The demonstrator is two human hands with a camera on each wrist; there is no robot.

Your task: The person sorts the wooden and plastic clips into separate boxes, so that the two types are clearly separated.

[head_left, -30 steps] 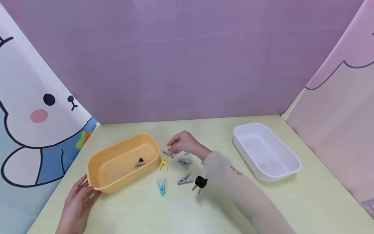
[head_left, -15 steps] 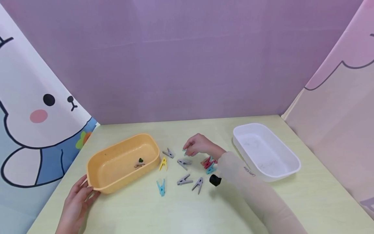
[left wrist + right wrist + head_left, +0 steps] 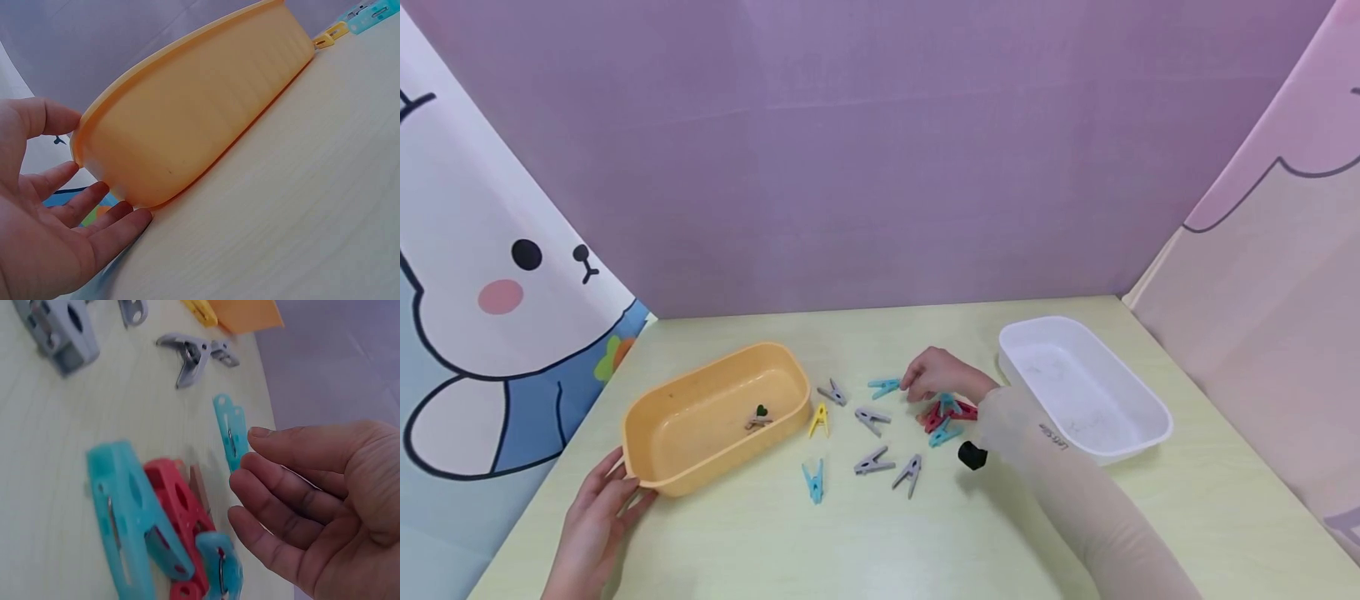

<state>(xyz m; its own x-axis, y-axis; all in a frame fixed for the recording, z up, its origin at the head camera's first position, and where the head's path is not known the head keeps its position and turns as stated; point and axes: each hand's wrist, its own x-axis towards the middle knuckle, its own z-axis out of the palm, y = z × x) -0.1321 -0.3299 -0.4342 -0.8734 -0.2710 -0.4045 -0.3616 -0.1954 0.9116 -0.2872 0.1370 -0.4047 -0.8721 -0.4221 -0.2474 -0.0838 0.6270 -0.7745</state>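
Note:
My left hand [image 3: 597,517] touches the near left end of an orange plastic basin [image 3: 670,387]. In the left wrist view its fingers [image 3: 119,237] lie spread along the basin's outer wall [image 3: 187,112], with the thumb at the rim. My right hand [image 3: 943,373] hovers with loosely bent fingers and holds nothing visible. Just left of its fingertips lies a light blue clothespin [image 3: 883,387]; in the right wrist view that blue clothespin [image 3: 229,428] partly passes behind them. Under the right hand is a pile with a red clothespin [image 3: 934,417] and blue clothespins [image 3: 943,434].
Several grey clothespins [image 3: 872,419], a yellow clothespin [image 3: 820,419] and a blue clothespin [image 3: 815,482] lie between the basins. Small wooden clothespins [image 3: 758,422] are inside the orange basin. A white basin [image 3: 1138,392] stands at the right. A purple curtain [image 3: 880,167] hangs behind the table.
My right hand has moved right, from the grey clothespin beside the orange basin, past the blue clothespin, to over the pile. The left hand and both basins have stayed put.

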